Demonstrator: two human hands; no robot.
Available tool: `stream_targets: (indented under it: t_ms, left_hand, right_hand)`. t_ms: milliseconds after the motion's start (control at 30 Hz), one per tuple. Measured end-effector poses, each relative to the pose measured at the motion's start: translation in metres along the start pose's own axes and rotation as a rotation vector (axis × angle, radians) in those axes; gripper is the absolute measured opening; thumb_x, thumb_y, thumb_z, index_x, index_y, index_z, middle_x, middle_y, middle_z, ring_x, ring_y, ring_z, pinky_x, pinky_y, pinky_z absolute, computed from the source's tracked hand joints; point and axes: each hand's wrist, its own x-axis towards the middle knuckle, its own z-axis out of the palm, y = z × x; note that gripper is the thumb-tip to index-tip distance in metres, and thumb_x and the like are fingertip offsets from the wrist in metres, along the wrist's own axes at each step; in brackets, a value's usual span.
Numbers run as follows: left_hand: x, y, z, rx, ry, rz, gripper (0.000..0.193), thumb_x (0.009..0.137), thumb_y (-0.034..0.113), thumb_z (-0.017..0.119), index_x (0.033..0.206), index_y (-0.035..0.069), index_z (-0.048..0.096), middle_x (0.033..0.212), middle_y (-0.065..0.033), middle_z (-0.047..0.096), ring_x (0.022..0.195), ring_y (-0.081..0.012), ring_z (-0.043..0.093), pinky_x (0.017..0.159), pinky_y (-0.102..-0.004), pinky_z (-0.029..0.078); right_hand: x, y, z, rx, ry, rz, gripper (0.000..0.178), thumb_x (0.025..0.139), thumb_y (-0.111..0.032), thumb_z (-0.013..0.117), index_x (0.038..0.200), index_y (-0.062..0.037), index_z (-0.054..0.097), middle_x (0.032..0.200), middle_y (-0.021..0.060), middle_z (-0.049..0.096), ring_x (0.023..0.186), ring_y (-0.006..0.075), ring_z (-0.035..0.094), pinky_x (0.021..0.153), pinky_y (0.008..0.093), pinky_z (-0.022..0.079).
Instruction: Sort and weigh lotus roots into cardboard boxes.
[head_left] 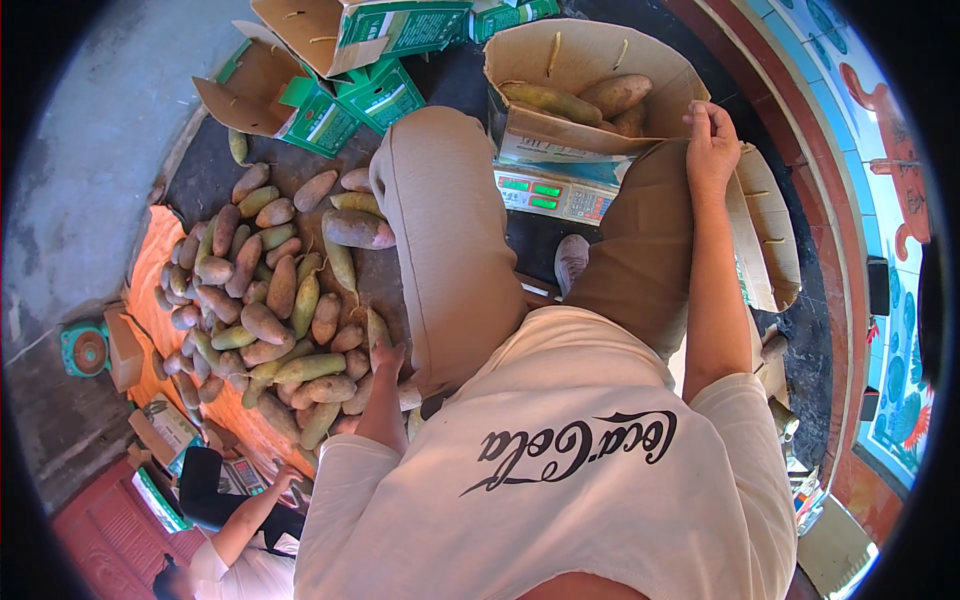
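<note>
My left hand [388, 358] reaches down beside my left knee into a heap of soil-dusted radishes. Its fingers close round the lower end of a slim green radish [377, 328] at the heap's right edge. An open cardboard box [560, 135] with several radishes [616, 95] inside stands on a digital scale [550, 196] with lit green displays. At that box's right corner is my right hand [712, 150], fingers bent and pinched on the cardboard edge. The palm side and part of the thumb are hidden.
The heap of green and reddish-brown radishes [265, 322] spreads over an orange sheet [155, 255] to my left. Open green boxes [380, 95] stand ahead. Another cardboard box [770, 215] is by my right leg. A person [240, 540] works at lower left, near a teal fan [85, 348].
</note>
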Motion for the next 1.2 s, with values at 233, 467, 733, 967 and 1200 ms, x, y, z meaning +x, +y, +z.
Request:
stream_targets:
  t_ms: [233, 467, 733, 967, 1200]
  left_hand:
    - [0.013, -0.010, 0.010, -0.093, 0.036, -0.011, 0.076, 0.070, 0.039, 0.065, 0.135, 0.013, 0.034, 0.121, -0.0243, 0.050, 0.112, -0.0343, 0.050, 0.095, -0.0387, 0.042]
    - [-0.008, 0.010, -0.003, -0.037, 0.043, 0.049, 0.081, 0.072, 0.043, 0.064, 0.138, 0.013, 0.028, 0.124, -0.0244, 0.048, 0.115, -0.0340, 0.048, 0.097, -0.0381, 0.040]
    - [0.009, -0.001, 0.000, -0.147, -0.031, 0.028, 0.082, 0.071, 0.043, 0.064, 0.137, 0.009, 0.030, 0.125, -0.0248, 0.047, 0.117, -0.0329, 0.047, 0.099, -0.0361, 0.038]
    - [0.026, -0.013, 0.014, -0.105, -0.012, 0.057, 0.082, 0.069, 0.043, 0.064, 0.136, 0.008, 0.033, 0.124, -0.0234, 0.048, 0.116, -0.0321, 0.047, 0.099, -0.0357, 0.038]
    - [0.010, -0.002, -0.001, -0.173, -0.027, 0.044, 0.083, 0.068, 0.044, 0.064, 0.136, 0.007, 0.033, 0.123, -0.0229, 0.049, 0.115, -0.0315, 0.049, 0.098, -0.0352, 0.039]
  right_hand:
    - [0.001, -0.001, 0.003, 0.008, -0.011, 0.005, 0.012, 0.086, -0.009, 0.056, 0.087, 0.0014, 0.062, 0.081, 0.0056, 0.062, 0.069, 0.0107, 0.060, 0.066, 0.0229, 0.047]
    - [-0.001, 0.002, -0.002, -0.002, 0.000, 0.021, 0.013, 0.086, -0.010, 0.056, 0.088, 0.0013, 0.062, 0.081, 0.0056, 0.062, 0.070, 0.0110, 0.060, 0.066, 0.0231, 0.048]
    - [0.001, 0.008, -0.003, -0.025, 0.001, -0.006, 0.015, 0.086, -0.013, 0.056, 0.087, 0.0009, 0.062, 0.080, 0.0068, 0.063, 0.069, 0.0119, 0.061, 0.066, 0.0238, 0.048]
    - [0.001, 0.007, 0.003, 0.017, -0.004, -0.014, 0.015, 0.086, -0.013, 0.056, 0.087, 0.0006, 0.063, 0.081, 0.0065, 0.063, 0.069, 0.0119, 0.061, 0.066, 0.0237, 0.048]
    - [0.000, 0.007, 0.001, 0.007, -0.007, -0.013, 0.014, 0.085, -0.012, 0.056, 0.087, 0.0008, 0.063, 0.081, 0.0063, 0.063, 0.069, 0.0116, 0.060, 0.065, 0.0236, 0.048]
